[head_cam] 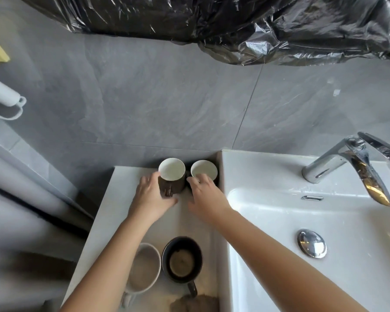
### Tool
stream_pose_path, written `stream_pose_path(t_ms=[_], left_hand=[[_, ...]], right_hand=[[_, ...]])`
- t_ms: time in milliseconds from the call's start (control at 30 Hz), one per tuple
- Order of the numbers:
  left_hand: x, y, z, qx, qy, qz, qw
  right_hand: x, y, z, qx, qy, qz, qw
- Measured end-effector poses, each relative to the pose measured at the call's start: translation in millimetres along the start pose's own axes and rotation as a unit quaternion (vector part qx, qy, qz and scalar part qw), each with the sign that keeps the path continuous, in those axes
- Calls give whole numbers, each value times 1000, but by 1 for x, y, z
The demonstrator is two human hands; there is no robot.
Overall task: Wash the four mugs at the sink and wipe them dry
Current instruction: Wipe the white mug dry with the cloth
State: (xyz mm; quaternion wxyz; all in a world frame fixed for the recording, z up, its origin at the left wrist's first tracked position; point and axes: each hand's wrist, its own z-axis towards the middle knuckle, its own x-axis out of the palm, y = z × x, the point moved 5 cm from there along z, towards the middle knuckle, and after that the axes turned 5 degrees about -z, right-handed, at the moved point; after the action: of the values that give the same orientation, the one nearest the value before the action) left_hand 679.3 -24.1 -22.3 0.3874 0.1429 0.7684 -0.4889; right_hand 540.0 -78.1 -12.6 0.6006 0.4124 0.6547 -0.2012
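Two brown mugs at counter's back: left hand (152,194) grips left mug (172,176); right hand (204,194) closes on right mug (204,171), beside sink (268,210)

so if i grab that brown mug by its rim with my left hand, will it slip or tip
The brown mug looks like glazed ceramic, so probably rigid and fairly heavy for its size. The left hand sits at its side. Its smooth white inside may be slick at the rim; the handle facing you likely gives a surer hold. Upright on the flat counter, it seems unlikely to tip.
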Motion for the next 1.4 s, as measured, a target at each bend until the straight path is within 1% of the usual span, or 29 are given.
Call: stream_pose_path(t_ms=[133, 233, 367, 467, 533, 633, 833, 967, 1033, 1200, 1400], left_hand=[[-3, 25, -58, 13, 81, 40, 996], [-6, 42, -97, 15, 121, 77, 989], [-7, 54, -128, 43, 153, 127, 979], [-4, 58, -136, 66, 150, 187, 969], [-2, 59, -136, 78, 141, 225, 961], [0, 60, -132, 74, 129, 239, 960], [-18, 67, -103, 24, 121, 210, 970], [-44, 79, -66, 8, 103, 190, 976], [-57, 84, -46, -4, 94, 180, 979], [-82, 92, 2, -20, 76, 177, 981], [-93, 97, 48, -17, 67, 157, 985]], right_hand=[[14, 22, -53, -22, 59, 25, 998], [28, 34, -90, -26, 109, 22, 993], [46, 45, -112, -42, 153, -3, 987], [51, 50, -112, -50, 160, -40, 985], [53, 52, -110, -57, 160, -61, 984], [55, 55, -106, -63, 162, -58, 983], [44, 68, -78, -50, 148, -57, 986], [30, 90, -41, -63, 92, -132, 985], [24, 101, -20, -72, 67, -153, 983], [18, 121, 29, -68, 46, -146, 986], [10, 121, 78, -51, 32, -145, 988]])
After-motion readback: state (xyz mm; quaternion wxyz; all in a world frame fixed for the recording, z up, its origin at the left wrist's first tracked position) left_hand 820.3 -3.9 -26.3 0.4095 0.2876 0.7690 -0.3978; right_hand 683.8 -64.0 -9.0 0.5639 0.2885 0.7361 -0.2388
